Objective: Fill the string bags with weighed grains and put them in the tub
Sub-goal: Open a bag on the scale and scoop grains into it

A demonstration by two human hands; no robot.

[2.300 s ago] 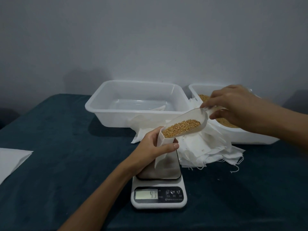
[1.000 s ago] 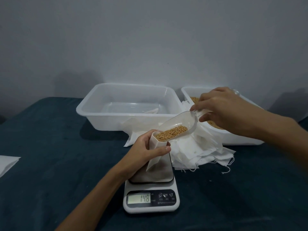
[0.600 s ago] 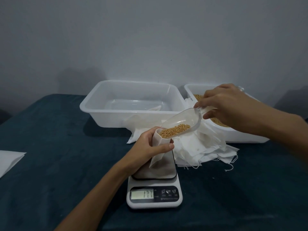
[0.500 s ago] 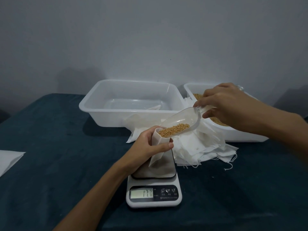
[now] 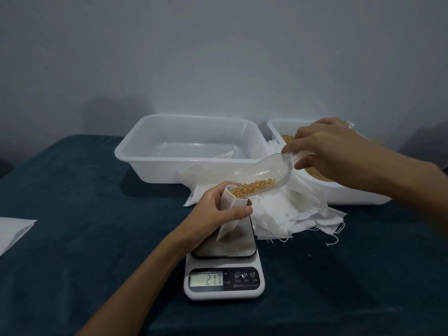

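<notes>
My left hand [image 5: 215, 209] grips a small white string bag [image 5: 230, 214] upright on the plate of a white kitchen scale [image 5: 224, 282], whose display reads 217. My right hand [image 5: 324, 149] holds the handle of a clear plastic scoop [image 5: 264, 175], tilted down with its mouth in the bag's opening. Golden grains [image 5: 252, 186] lie at the scoop's low end. A white tub [image 5: 191, 146] stands behind the scale with one flat white bag [image 5: 224, 155] lying inside it. A second white tub of grain [image 5: 339, 190] sits at the right, partly hidden by my right hand.
A loose heap of flat white string bags [image 5: 291, 212] lies between the scale and the tubs. A white sheet [image 5: 12, 229] lies at the table's left edge. The dark teal tablecloth [image 5: 84, 214] covers the table; a grey wall stands close behind.
The scoop has tipped more steeply and holds fewer grains. The scale reading has climbed from about 93 through 177 to 217. Both hands stay in place.
</notes>
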